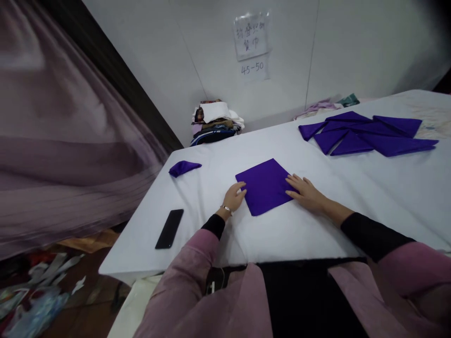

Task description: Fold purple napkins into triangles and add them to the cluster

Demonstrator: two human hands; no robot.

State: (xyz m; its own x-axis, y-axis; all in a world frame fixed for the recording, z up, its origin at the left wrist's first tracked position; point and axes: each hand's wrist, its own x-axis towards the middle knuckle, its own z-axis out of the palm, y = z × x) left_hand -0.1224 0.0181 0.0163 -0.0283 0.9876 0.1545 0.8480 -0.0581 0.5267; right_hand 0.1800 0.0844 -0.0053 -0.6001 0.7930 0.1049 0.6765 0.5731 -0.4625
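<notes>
A purple cloth napkin (266, 188), folded into a square, lies flat on the white-covered table in front of me. My left hand (235, 196) rests at its left edge, thumb and fingers apart and touching the fabric. On the right corner lies my right hand (306, 191), palm down with the fingers spread. Neither hand grips anything. Farther left sits a small folded purple napkin (183, 168). Several flat folded purple napkins (355, 134) overlap in a pile at the far right.
A black phone (169, 229) lies near the table's left edge. Folded clothes (215, 123) are stacked beyond the back edge, against the wall. Handwritten paper signs (252, 44) hang above. A pinkish curtain (70, 141) hangs at left, with plastic bags (35, 310) on the floor.
</notes>
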